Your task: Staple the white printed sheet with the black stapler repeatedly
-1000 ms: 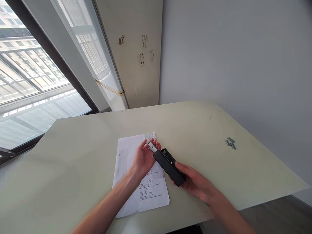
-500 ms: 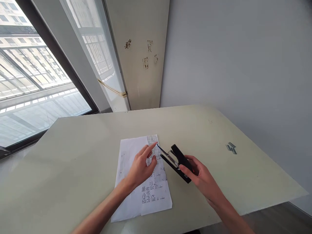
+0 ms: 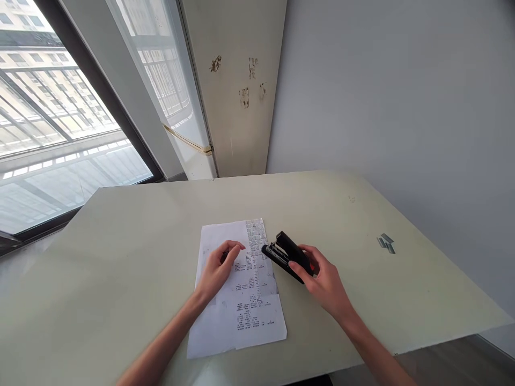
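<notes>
Right now I am counting two hands, one black stapler point(image 3: 290, 251), one printed paper point(image 3: 217, 332) on top and a small cluster of grey strips point(image 3: 390, 248), three or four of them. The right hand point(image 3: 325, 276) is gripping the stapler by its rear end, and its two arms are standing apart, its nose pointing up and left at the paper's right edge. The left hand point(image 3: 215, 273) is curling loosely over the paper, thumb near forefinger.

The pale desk point(image 3: 140, 230) is carrying the paper near its front edge, while the strips are lying well apart toward the right. Behind it I am seeing a plain grey wall point(image 3: 382, 96), a tall beige panel point(image 3: 237, 134) with four brown patches point(image 3: 244, 97), and a window point(image 3: 52, 102) showing railings and a building.

My own fingers are hiding the stapler's rear and part of something red there. I cannot tell whether the left hand is holding anything, nor how many sheets are lying underneath. The print is staying too small to read, and the bottom edge is cutting off a dark object point(image 3: 311, 381).
</notes>
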Available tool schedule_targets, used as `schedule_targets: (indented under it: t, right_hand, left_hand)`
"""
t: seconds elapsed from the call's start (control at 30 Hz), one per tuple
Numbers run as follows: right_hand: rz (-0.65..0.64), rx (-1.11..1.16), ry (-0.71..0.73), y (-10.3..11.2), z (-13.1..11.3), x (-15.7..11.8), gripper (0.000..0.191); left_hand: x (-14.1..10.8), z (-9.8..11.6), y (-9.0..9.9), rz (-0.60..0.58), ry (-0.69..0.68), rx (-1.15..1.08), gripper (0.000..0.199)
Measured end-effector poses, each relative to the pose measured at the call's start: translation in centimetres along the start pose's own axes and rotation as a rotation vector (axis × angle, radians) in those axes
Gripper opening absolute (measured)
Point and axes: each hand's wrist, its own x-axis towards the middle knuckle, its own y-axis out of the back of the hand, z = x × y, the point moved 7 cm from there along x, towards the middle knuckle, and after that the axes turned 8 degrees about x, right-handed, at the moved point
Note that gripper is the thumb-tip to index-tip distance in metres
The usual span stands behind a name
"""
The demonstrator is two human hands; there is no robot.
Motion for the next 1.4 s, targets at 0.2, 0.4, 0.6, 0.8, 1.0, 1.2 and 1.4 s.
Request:
schedule_targets:
  t: [0.2, 0.4, 0.6, 0.8, 1.0, 1.2, 1.4]
  right_hand:
    - [0.078, -0.143, 0.171, -0.3, 0.0, 4.3, 0.042]
    - [-0.004, -0.221, 0.457, -4.7, -3.2, 11.4, 0.034]
    - [-0.214, -0.242, 0.573, -12.2, -5.3, 16.7, 0.028]
    - [-0.246, -0.281, 0.636, -14.7, -6.2, 15.7, 0.034]
    - [-0.405, -0.304, 0.840, -14.0, -8.0, 6.0, 0.040]
    - [-0.517, -0.417, 0.924, -14.3, -6.9, 1.1, 0.031]
    - [-0.386, -0.404, 0.911, -9.4, -6.7, 0.8, 0.029]
  left_hand:
    - [-0.9, -2.2, 0.3, -0.072, 0.020, 0.020, 0.047]
    - [-1.7, -2.6, -0.1, -0.079, 0.017, -0.011, 0.051]
    - [-1.9, -2.9, 0.1, -0.089, 0.072, -0.140, 0.054]
    - [-1.1, -4.1, 0.6, -0.081, 0.206, -0.814, 0.053]
    - [-1.1, -3.4, 0.1, -0.214, 0.261, -1.152, 0.070]
    - [-2.0, -2.7, -1.8, -0.368, 0.284, -1.076, 0.075]
    - [-2.3, -1.8, -1.5, -0.400, 0.115, -0.687, 0.071]
